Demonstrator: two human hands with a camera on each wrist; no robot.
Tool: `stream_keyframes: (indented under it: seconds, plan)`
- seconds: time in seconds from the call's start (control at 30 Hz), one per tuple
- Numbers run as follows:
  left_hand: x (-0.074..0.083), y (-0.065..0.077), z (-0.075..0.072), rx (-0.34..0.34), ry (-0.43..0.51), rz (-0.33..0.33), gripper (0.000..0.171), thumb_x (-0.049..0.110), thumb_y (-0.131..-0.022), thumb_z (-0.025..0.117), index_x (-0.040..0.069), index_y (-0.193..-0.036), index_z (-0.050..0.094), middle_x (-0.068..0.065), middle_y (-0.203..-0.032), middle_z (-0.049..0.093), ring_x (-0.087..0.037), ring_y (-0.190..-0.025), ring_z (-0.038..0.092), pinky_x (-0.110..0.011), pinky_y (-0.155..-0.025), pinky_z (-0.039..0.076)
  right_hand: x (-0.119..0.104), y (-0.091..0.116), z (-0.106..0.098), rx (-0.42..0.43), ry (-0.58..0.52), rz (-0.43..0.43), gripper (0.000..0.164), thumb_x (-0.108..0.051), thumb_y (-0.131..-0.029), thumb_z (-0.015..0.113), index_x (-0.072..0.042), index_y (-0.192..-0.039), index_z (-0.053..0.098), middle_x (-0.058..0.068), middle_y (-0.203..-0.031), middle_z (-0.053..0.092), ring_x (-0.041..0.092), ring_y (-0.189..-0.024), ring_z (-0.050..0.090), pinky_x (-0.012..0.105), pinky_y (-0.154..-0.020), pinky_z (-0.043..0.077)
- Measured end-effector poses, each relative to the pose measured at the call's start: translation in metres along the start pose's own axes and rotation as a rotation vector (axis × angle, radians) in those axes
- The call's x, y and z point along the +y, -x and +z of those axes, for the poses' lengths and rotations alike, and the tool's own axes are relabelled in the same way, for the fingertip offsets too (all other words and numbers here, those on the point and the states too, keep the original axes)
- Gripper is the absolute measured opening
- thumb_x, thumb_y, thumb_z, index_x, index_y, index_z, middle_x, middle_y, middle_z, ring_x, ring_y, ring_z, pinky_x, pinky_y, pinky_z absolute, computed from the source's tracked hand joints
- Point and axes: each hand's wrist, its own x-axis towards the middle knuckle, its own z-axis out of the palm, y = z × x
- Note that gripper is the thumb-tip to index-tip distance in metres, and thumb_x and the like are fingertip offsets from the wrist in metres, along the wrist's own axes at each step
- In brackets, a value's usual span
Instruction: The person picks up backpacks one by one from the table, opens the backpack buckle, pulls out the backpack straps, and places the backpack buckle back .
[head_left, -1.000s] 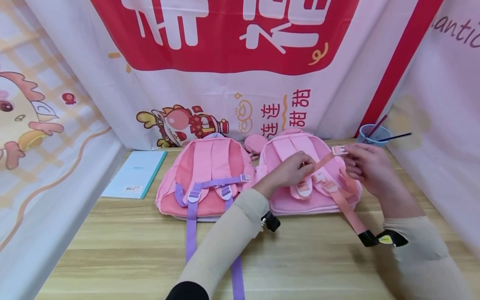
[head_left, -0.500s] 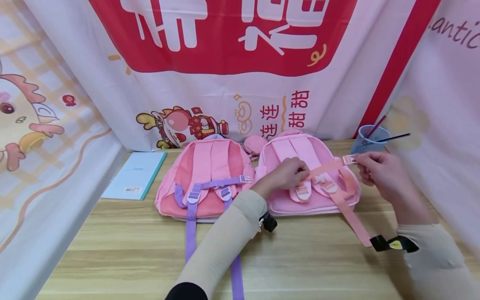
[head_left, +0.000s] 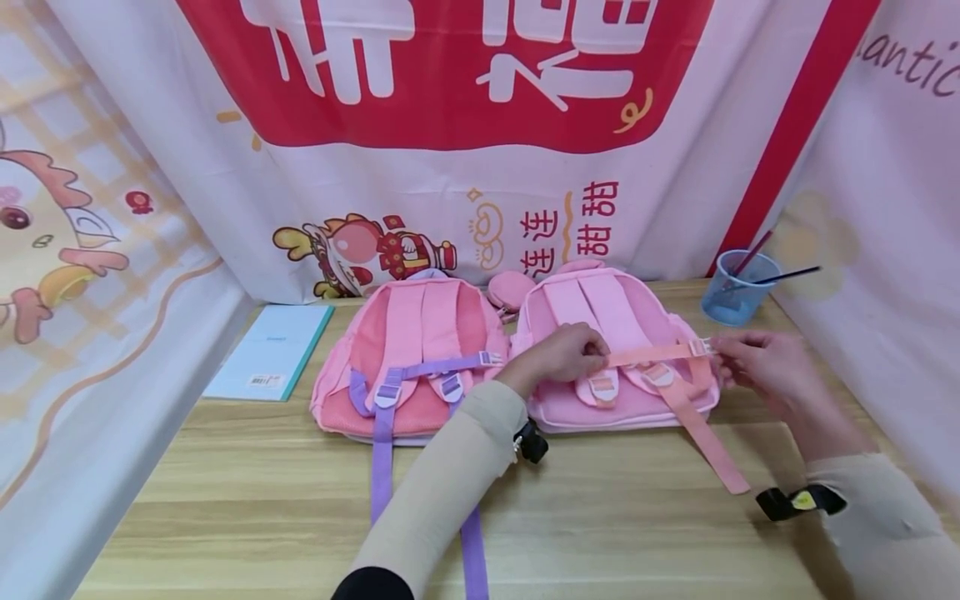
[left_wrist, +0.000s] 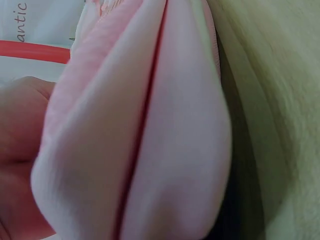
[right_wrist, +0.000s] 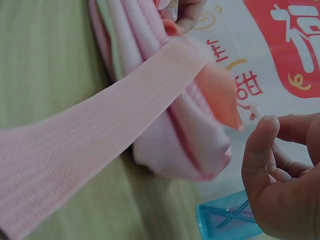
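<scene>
On the wooden table lies a pink backpack (head_left: pixel 553 410), its back panel and shoulder straps facing up. My left hand (head_left: pixel 567 357) holds one end of an orange webbing strap (head_left: pixel 651 356) above this bag. At the other end, my right hand (head_left: pixel 763 364) pinches a pale plastic buckle (head_left: pixel 701 347) between thumb and fingers. Between the hands the strap runs nearly straight. A second orange strap end (head_left: pixel 712 454) trails onto the table and looms large as webbing (right_wrist: pixel 105 117) in the right wrist view. Pink fabric (left_wrist: pixel 175 135) hides most of the left hand in its wrist view.
To the left lies another pink backpack (head_left: pixel 478 312) with purple straps (head_left: pixel 383 467). A light blue notebook (head_left: pixel 270 350) is on the far left. A blue cup (head_left: pixel 735 304) holding thin sticks stands at back right. Printed curtains (head_left: pixel 465 192) enclose the table.
My right hand has moved right and down with the buckle, and the orange strap has come straighter and lower. My left hand has shifted slightly left.
</scene>
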Motion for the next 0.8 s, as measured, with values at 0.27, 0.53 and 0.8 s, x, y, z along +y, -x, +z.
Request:
stream_keyframes:
  seconds: [0.27,0.53,0.8]
  plan:
    - [-0.007,-0.002,0.006,-0.002,0.072,-0.044,0.013,0.015,-0.102,0.076,0.007,-0.111,0.081,0.001,-0.089,0.070,-0.006,-0.082,0.056,-0.016,-0.080,0.045,0.016,-0.006,-0.002,-0.069,0.022,0.047,0.057,-0.031,-0.115,0.053,0.011,-0.152,0.047,-0.011,-0.088,0.069,0.010,-0.077,0.067,0.025,-0.074,0.063]
    - [-0.009,-0.001,0.005,0.033,0.103,-0.054,0.014,0.017,-0.100,0.079,0.007,-0.110,0.081,-0.001,-0.093,0.073,-0.005,-0.084,0.058,-0.016,-0.081,0.046,0.024,-0.013,-0.002,-0.077,0.046,0.033,0.041,-0.029,-0.113,0.058,0.006,-0.133,0.063,-0.006,-0.082,0.065,0.011,-0.071,0.061,0.025,-0.065,0.058]
    - [-0.013,0.002,0.008,0.026,0.104,-0.065,0.014,0.018,-0.100,0.079,0.007,-0.109,0.081,0.000,-0.093,0.073,-0.005,-0.085,0.058,-0.016,-0.082,0.046,0.031,-0.013,0.001,-0.117,0.079,0.064,0.037,-0.033,-0.113,0.058,0.000,-0.125,0.070,-0.006,-0.079,0.063,0.012,-0.068,0.059,0.025,-0.062,0.054]
